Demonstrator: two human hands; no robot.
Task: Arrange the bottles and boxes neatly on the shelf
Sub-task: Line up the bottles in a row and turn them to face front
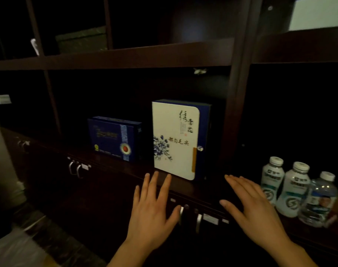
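Observation:
A tall white box with blue flowers and a blue spine (175,139) stands upright on the dark wooden shelf (183,187). A smaller dark blue box (114,138) stands upright to its left, a small gap between them. In the compartment to the right stand two white-capped sports-drink bottles (272,178) (293,191) and a clear water bottle (318,201). My left hand (152,207) hovers open just below the white box. My right hand (254,205) is open too, between the white box and the bottles. Neither hand touches anything.
A thick vertical post (235,105) divides the box compartment from the bottle compartment. Cabinet doors with metal handles (198,222) (75,169) sit below the shelf. A dark green box (81,40) rests on the upper shelf. A brownish item (337,209) peeks in beside the water bottle.

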